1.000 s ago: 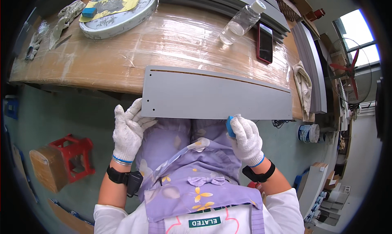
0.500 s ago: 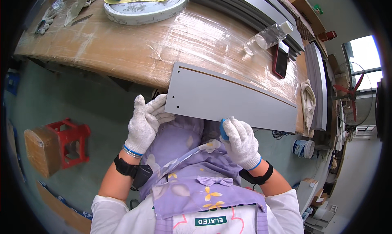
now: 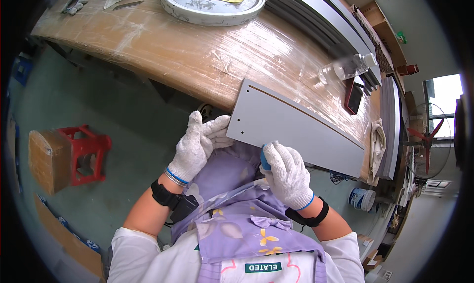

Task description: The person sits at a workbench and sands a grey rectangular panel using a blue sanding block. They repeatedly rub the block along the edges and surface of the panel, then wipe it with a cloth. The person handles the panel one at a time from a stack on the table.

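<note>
Grey panel (image 3: 296, 127) gripped by left fingers (image 3: 210, 132); right fingers (image 3: 284, 157) clench blue block (image 3: 265, 160).

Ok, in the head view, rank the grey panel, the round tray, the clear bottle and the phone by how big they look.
1. Grey panel, though it is nearest the camera.
2. Round tray, partly cut off at the top edge.
3. Clear bottle and phone look alike; no ranking between them.
</note>
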`<state>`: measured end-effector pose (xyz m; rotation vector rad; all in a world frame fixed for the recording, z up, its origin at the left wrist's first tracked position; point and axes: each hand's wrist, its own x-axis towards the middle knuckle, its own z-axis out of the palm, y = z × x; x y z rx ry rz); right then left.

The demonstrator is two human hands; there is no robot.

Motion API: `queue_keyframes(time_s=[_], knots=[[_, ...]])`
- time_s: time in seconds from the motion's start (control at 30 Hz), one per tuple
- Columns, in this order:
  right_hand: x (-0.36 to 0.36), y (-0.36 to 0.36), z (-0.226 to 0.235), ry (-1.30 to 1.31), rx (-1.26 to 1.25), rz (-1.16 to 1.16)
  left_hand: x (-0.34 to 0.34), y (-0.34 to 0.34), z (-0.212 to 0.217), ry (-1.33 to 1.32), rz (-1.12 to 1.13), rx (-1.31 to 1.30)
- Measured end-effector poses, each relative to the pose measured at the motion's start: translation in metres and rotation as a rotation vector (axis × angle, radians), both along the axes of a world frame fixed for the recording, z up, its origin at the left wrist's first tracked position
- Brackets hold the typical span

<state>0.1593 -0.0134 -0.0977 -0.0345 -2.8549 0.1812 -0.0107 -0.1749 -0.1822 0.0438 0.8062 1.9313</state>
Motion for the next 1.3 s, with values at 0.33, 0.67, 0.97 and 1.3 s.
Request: queue_keyframes(time_s=[0.33, 0.67, 0.97, 1.3], knots=[[-0.039, -0.017, 0.004, -0.058, 0.024, 0.164, -0.003, -0.004, 0.003, -0.034, -0.024, 0.115], [-0.069, -0.037, 0.004, -0.072, 0.065, 0.241, 0.001, -0.005, -0.004, -0.055, 0.005, 0.118], [-0.08, -0.041, 0.007, -0.1, 0.153, 0.241, 0.003, -0.002, -0.002, -0.053, 0.02, 0.058], [-0.027, -0.014, 0.022, -0.003, -0.243, 0.041, 0.001, -0.011, -0.009, -0.14, -0.001, 0.052]])
